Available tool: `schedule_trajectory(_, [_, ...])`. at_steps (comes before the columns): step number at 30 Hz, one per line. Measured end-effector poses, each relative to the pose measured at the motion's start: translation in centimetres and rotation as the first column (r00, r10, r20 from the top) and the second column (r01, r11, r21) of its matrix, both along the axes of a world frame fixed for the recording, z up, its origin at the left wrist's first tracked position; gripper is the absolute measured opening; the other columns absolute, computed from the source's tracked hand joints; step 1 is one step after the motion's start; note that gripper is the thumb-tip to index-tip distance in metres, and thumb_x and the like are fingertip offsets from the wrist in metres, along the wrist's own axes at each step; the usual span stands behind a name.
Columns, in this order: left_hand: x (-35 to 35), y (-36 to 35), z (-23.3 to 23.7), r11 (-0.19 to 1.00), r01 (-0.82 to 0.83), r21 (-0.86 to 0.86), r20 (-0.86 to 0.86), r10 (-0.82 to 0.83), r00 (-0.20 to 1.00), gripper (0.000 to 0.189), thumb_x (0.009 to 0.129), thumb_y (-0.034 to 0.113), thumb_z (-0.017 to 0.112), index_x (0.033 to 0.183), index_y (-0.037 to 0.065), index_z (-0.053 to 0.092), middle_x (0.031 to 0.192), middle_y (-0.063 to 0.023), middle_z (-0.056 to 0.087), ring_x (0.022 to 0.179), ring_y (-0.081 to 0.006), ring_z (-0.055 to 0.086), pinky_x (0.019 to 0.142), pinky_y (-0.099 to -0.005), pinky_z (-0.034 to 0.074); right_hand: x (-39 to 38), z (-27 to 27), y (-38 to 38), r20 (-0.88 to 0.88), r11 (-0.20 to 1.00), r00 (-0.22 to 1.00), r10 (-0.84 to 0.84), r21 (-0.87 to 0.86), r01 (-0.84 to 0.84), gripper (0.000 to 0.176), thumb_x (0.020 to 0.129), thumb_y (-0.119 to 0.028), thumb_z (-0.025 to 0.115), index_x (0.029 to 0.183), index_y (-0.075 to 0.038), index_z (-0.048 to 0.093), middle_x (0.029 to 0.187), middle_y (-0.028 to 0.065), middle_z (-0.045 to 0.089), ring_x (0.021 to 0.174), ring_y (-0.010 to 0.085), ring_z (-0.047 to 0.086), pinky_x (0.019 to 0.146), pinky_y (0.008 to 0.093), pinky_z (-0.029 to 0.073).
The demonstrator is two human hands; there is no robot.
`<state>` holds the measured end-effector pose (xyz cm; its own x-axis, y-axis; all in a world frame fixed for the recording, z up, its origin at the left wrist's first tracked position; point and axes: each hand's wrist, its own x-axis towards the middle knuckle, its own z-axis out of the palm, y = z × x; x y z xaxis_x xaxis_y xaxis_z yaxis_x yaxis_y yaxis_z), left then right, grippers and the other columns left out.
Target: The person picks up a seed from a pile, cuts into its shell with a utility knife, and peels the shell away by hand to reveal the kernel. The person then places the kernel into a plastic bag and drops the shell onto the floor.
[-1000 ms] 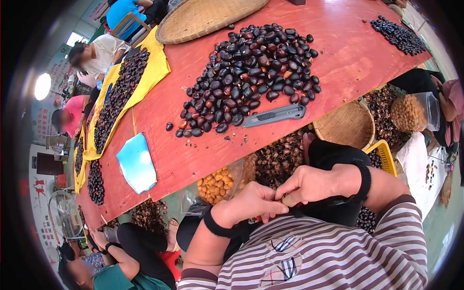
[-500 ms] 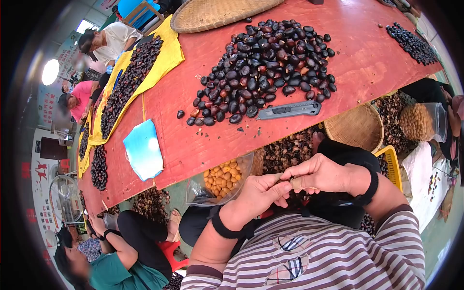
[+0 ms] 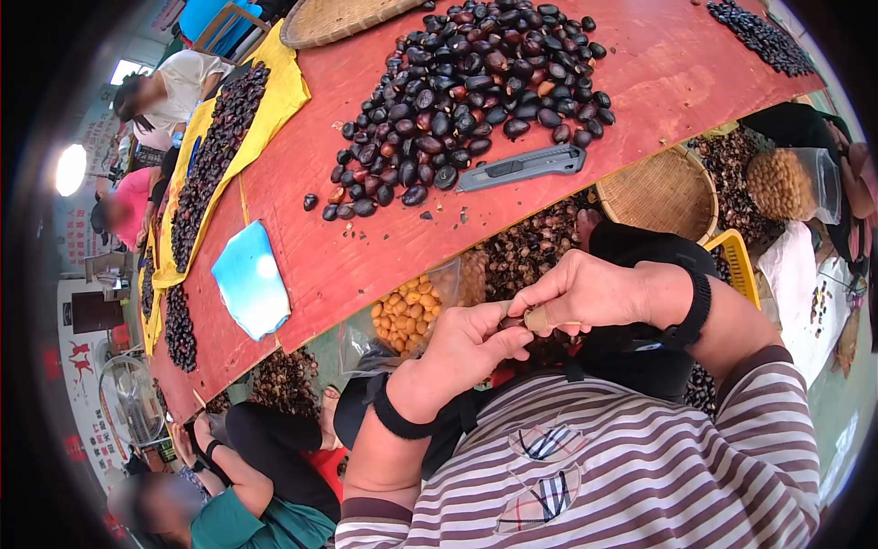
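Note:
My left hand (image 3: pixel 457 355) and my right hand (image 3: pixel 585 295) meet above my lap, fingertips pinched together. Between them shows a small dark brown nut (image 3: pixel 518 323), mostly covered by the fingers. A tan covering seems to wrap my right thumb tip. Just left of my hands, a clear plastic bag holds yellow peeled kernels (image 3: pixel 402 313). On the red table (image 3: pixel 329 265) beyond lies a large pile of dark glossy nuts (image 3: pixel 476 96). A grey utility knife (image 3: pixel 523 169) rests along the pile's near side.
A blue-and-white sheet (image 3: pixel 251 282) lies on the table's left, near a yellow cloth (image 3: pixel 285 82) bearing more nuts. Under the table edge are a woven basket (image 3: pixel 660 194), heaped shells (image 3: pixel 530 242) and a yellow crate (image 3: pixel 737 265). Several people sit around the table.
The view has shifted, so the table and pile sit further left and higher. My hands stay pinched together, and the dark nut between the fingertips shows more now.

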<state>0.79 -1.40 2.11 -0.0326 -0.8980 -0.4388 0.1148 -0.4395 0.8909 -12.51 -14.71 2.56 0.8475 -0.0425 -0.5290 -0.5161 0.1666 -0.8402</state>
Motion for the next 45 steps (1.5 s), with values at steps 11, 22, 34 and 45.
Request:
schedule_trajectory(11, [0.3,-0.2,-1.3,0.999,0.006,0.042,-0.020,-0.005,1.000,0.023,0.075,-0.003,0.054,0.098,-0.002,0.054,0.088,-0.0032,0.059,0.077,-0.0072,0.054,0.069,-0.0191,0.044,1.1,-0.5,-0.2,0.029,0.983,0.998,0.057,-0.174,-0.051,0.026,0.070,-0.007,0.053,0.096,-0.006,0.060,0.058,0.0028,0.052,0.043,0.0076,0.043,0.042,0.0220,0.037])
schedule_trajectory(22, [0.4,0.7,-1.2,0.957,-0.280,0.078,-0.329,0.290,0.899,0.029,0.077,0.009,0.056,0.105,0.004,0.051,0.098,-0.0060,0.056,0.084,-0.0129,0.057,0.074,-0.0231,0.045,0.5,-1.4,0.3,0.125,0.947,0.943,-0.308,0.134,0.291,0.023,0.078,-0.008,0.051,0.100,-0.005,0.058,0.063,-0.0006,0.053,0.046,0.0031,0.041,0.041,0.0168,0.035])
schedule_trajectory(34, [0.9,0.9,-2.4,0.912,-0.398,0.101,-0.565,0.382,0.731,0.029,0.082,0.013,0.050,0.110,0.007,0.047,0.107,-0.0083,0.051,0.093,-0.0181,0.053,0.082,-0.0286,0.043,-1.1,-3.0,1.1,0.502,0.714,0.821,-0.273,-0.466,0.522,0.034,0.076,-0.006,0.055,0.110,-0.006,0.049,0.072,0.0155,0.057,0.063,0.0135,0.057,0.059,0.0246,0.045])
schedule_trajectory(45, [-0.2,0.9,-3.3,0.915,-0.398,0.063,-0.536,0.367,0.760,0.034,0.082,0.023,0.050,0.112,0.007,0.045,0.105,-0.0024,0.052,0.097,-0.0130,0.049,0.087,-0.0290,0.035,0.2,-3.0,3.5,0.523,0.844,0.827,-0.207,-0.332,0.421,0.032,0.076,-0.004,0.053,0.108,-0.007,0.051,0.083,0.0161,0.059,0.071,0.0193,0.060,0.065,0.0255,0.046])
